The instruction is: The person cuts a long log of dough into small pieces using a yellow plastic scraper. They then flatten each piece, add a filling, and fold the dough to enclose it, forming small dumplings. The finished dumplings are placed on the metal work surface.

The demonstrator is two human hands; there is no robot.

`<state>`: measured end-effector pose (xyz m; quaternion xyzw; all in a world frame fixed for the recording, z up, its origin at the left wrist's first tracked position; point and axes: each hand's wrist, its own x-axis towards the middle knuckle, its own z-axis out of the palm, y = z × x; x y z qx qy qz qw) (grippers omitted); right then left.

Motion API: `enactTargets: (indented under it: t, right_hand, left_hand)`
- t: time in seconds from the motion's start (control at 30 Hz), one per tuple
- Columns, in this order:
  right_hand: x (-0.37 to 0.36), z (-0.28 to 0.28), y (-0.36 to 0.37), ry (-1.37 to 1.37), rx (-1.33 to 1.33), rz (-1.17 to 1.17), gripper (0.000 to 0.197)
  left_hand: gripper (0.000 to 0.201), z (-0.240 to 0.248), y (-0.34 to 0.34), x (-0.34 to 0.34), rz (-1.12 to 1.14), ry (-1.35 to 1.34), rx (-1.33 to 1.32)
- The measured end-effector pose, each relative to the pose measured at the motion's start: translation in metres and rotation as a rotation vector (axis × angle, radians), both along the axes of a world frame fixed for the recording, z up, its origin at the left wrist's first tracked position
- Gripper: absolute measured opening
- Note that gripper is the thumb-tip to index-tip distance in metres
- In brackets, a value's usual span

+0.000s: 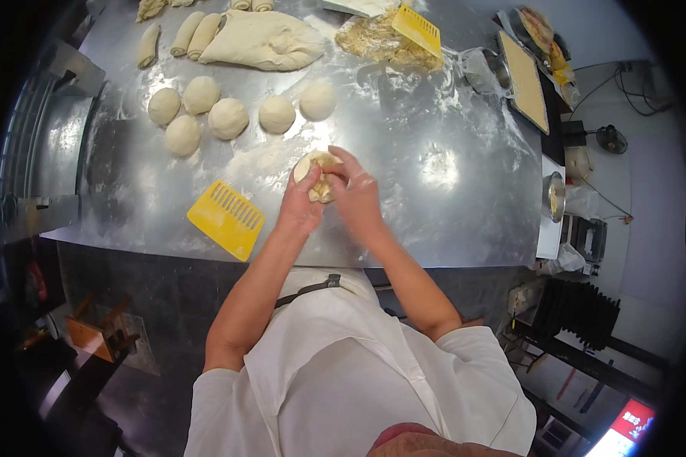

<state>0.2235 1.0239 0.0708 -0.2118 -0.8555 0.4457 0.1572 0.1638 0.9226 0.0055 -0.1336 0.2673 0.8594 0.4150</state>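
Note:
Cupped in my left hand (301,207) is a piece of pale dough (303,165) with crumbly yellowish filling (322,189) showing in it. My right hand (357,199) is on the dough's right side, thumb and fingers bent in against its edge. Both hands are held just above the near part of the steel table (434,221). Beyond them sit several smooth round dough balls (229,118), dusted with flour. Left of my left forearm lies a yellow slotted scraper (227,221), flat on the metal.
Farther back are a large folded slab of dough (270,42) and several dough rolls (184,34). A spread brown crumbly mass (370,38) carries a second yellow scraper (419,34). Along the right edge stand a filled tray (523,84) and a metal bowl (554,199).

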Motion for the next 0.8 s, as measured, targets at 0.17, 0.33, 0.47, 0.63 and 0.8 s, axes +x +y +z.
enactTargets:
  t: [0.17,0.33,0.47,0.63,0.8]
  right_hand:
    - [0.000,0.019,0.023,-0.011,-0.595,0.049,0.049]
    - [-0.009,0.020,0.042,-0.051,0.013,0.269,0.083]
    - [-0.033,0.016,0.028,-0.238,-0.134,0.508,0.106]
    - [-0.020,0.004,0.044,-0.098,-0.054,0.530,0.095]
    - [-0.034,0.001,0.041,-0.078,-0.276,0.697,0.082]
  left_hand:
    - [0.043,0.009,-0.017,-0.009,-0.007,-0.081,0.044]
    - [0.042,0.027,-0.026,-0.016,0.007,-0.138,0.070]
    - [0.041,0.034,-0.032,-0.016,-0.111,0.046,0.014]
    - [0.037,0.030,0.015,0.007,0.062,0.197,-0.168]
    - [0.051,0.071,-0.005,0.010,-0.094,0.122,-0.408]
